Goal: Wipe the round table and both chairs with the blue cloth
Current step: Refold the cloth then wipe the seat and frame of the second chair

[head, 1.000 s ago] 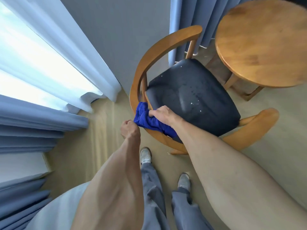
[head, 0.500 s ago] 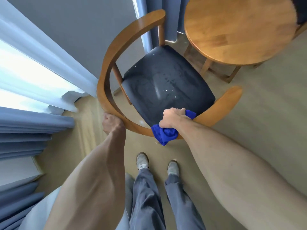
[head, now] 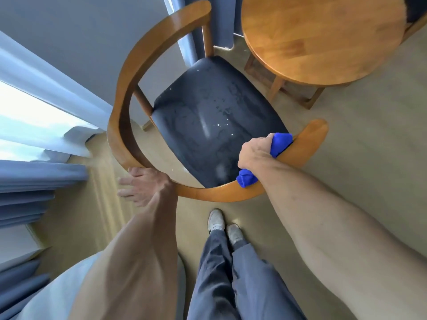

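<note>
A wooden chair (head: 124,93) with a curved back rail and a dark seat (head: 208,125) stands in front of me. My right hand (head: 255,152) grips the bunched blue cloth (head: 280,143) and presses it on the rail's right part, near the armrest end. My left hand (head: 141,184) is at the rail's near left bend, fingers spread, its upper edge touching the wood. The round wooden table (head: 323,38) stands at the upper right. A second chair (head: 416,15) peeks out behind the table at the top right corner.
Blue and white curtains (head: 34,135) hang at the left, and another blue curtain (head: 221,21) behind the chair. A grey wall (head: 80,35) lies between them. My feet (head: 224,225) stand on the beige floor just before the chair.
My right hand has slid the cloth rightward along the rail, from its left bend toward the right armrest. My left hand came onto the rail at the left and its fingers have opened.
</note>
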